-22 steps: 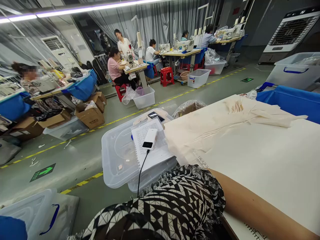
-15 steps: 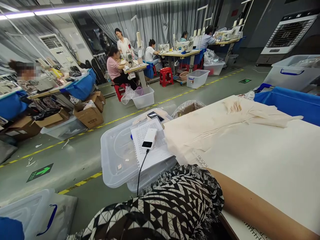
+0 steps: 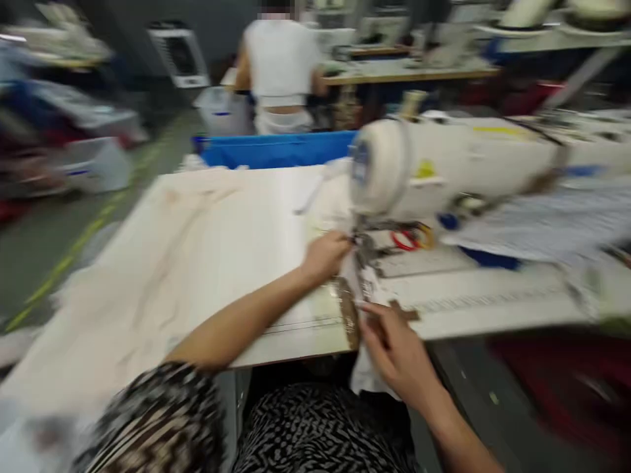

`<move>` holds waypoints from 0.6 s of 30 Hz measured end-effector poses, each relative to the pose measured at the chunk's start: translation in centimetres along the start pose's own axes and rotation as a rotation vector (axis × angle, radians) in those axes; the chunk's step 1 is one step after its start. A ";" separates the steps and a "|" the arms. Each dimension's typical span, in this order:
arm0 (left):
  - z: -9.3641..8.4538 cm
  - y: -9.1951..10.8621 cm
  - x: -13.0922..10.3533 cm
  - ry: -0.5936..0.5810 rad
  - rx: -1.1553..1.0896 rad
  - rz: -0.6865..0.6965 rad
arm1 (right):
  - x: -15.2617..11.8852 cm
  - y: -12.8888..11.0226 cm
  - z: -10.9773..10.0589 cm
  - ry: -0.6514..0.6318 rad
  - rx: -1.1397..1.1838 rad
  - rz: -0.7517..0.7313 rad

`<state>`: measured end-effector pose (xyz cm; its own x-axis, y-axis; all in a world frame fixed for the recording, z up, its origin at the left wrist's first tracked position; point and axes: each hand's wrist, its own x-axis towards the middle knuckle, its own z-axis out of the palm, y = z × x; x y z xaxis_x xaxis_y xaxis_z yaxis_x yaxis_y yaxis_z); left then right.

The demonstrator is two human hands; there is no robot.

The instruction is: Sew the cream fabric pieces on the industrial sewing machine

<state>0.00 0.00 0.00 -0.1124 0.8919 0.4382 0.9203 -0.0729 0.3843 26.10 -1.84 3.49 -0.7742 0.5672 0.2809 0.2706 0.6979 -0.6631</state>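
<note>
A white sewing machine (image 3: 473, 154) stands on the right part of the white work table (image 3: 246, 230). My left hand (image 3: 326, 256) is closed at the machine's needle area, fingers on a strip of pale fabric (image 3: 350, 272). Nearer to me, my right hand (image 3: 392, 341) pinches the same fabric at the table's front edge. The fabric's lower end hangs below the edge. Blur hides the fingertips and the needle.
Cream fabric (image 3: 148, 263) covers the table's left part. A blue cloth bin (image 3: 276, 150) sits behind the table. Red and orange rings (image 3: 411, 238) lie beneath the machine arm, with pale patterned cloth (image 3: 557, 220) at right. A person in white (image 3: 283, 62) is further back.
The view has swung from the room and the table's left side to the sewing machine. Both my hands now show, with fabric between them; earlier only one arm and sleeve were in view.
</note>
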 end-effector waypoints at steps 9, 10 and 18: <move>0.2 0.2 2.7 -0.084 -0.253 0.037 | 1.1 1.0 -0.3 0.095 -0.031 0.015; 0.1 0.3 2.7 -0.094 -0.264 0.029 | 1.3 1.4 -0.6 0.137 -0.070 0.056; -0.2 0.7 2.8 -0.127 -0.281 0.016 | 3.8 3.8 -0.4 0.168 -0.386 0.173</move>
<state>0.24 2.40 1.64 -0.0347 0.9371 0.3473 0.7798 -0.1920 0.5959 24.37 3.12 2.30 -0.6043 0.7303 0.3186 0.6055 0.6808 -0.4122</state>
